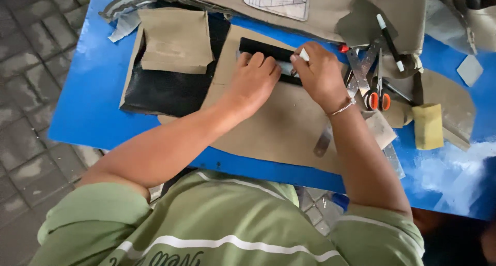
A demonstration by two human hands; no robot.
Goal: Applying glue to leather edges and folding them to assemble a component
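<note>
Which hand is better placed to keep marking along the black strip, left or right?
Probably the right hand: it pinches the white chalk piece at the edge of the black strip. The left hand lies flat, pressing the strip down onto the tan sheet, so it looks better suited to steadying.

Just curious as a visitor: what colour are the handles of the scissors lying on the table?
Orange, on the scissors beside the right hand; clearest in the head view.

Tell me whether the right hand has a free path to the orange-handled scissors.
Probably yes: the scissors lie just right of the right hand, nothing between them, though that hand grips a white marker.
</note>
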